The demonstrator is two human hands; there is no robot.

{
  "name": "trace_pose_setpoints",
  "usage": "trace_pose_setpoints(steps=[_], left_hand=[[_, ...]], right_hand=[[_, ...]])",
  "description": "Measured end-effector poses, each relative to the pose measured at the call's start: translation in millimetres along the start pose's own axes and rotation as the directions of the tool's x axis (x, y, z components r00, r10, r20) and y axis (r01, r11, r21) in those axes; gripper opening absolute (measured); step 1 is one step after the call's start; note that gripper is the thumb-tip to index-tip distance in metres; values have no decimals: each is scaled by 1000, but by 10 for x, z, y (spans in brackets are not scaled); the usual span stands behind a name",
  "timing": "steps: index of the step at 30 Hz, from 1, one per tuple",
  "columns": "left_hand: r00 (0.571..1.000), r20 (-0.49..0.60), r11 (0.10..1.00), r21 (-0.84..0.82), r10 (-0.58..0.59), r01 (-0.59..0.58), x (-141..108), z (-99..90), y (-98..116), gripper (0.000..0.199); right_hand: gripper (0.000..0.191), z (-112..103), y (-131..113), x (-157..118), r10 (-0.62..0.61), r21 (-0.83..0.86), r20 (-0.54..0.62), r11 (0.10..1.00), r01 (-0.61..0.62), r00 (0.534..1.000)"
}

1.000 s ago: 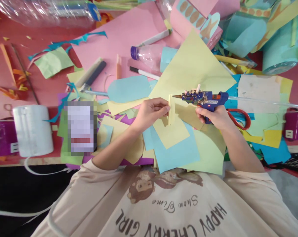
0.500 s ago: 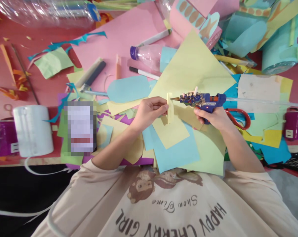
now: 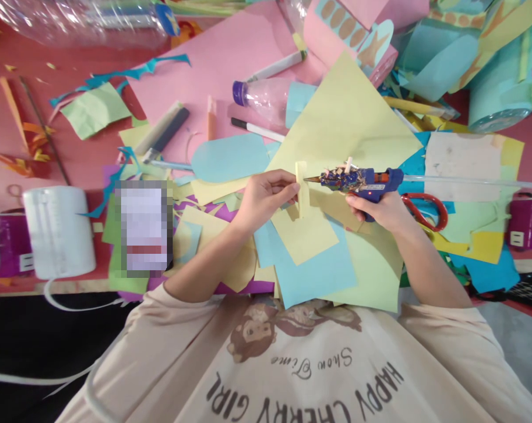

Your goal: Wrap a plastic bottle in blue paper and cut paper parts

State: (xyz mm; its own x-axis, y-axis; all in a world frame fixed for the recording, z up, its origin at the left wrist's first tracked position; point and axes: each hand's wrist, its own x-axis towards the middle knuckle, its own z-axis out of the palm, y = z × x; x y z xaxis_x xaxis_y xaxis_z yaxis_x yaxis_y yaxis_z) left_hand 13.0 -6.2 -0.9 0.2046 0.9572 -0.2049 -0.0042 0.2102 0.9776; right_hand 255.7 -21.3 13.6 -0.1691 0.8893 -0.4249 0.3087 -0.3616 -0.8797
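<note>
My left hand (image 3: 272, 192) pinches a narrow pale-yellow paper strip (image 3: 301, 197) between thumb and fingers, holding it upright. In my right hand (image 3: 378, 208) is a blue glue gun (image 3: 371, 183), gripped by its handle, with a clear glue stick (image 3: 464, 181) running out of its back. The gun's metal nozzle points left and sits at the strip's edge; whether it touches I cannot tell. Bits of coloured debris cling to the gun's front. Beneath both hands lie a large yellow-green paper sheet (image 3: 340, 111), a smaller yellow piece (image 3: 307, 241) and a light-blue sheet (image 3: 314, 276).
Red-handled scissors (image 3: 437, 212) lie right of my right hand. A clear bottle with a purple cap (image 3: 266, 100) and several markers lie beyond the hands. At left are a blurred-out phone (image 3: 144, 226) and a white power block (image 3: 59, 234). Paper-covered craft pieces (image 3: 497, 88) stand at the far right.
The paper strip and my left hand have shifted very slightly left and up. The glue gun's nozzle stays close beside the strip; little else differs.
</note>
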Motion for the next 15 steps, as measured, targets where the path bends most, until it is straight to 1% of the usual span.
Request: trace_pose_setpoints(steps=[7,15], left_hand=[[1000,-20,1000,-7,12,-12,5,-12,-31,15],[998,-64,999,-17,28,-29,18,-21,-76,18]], right_hand=[[28,11,-22,-5,-5,0,-6,1000,5,1000],[30,8,-19,1,-14,-47,9,999,15,1000]])
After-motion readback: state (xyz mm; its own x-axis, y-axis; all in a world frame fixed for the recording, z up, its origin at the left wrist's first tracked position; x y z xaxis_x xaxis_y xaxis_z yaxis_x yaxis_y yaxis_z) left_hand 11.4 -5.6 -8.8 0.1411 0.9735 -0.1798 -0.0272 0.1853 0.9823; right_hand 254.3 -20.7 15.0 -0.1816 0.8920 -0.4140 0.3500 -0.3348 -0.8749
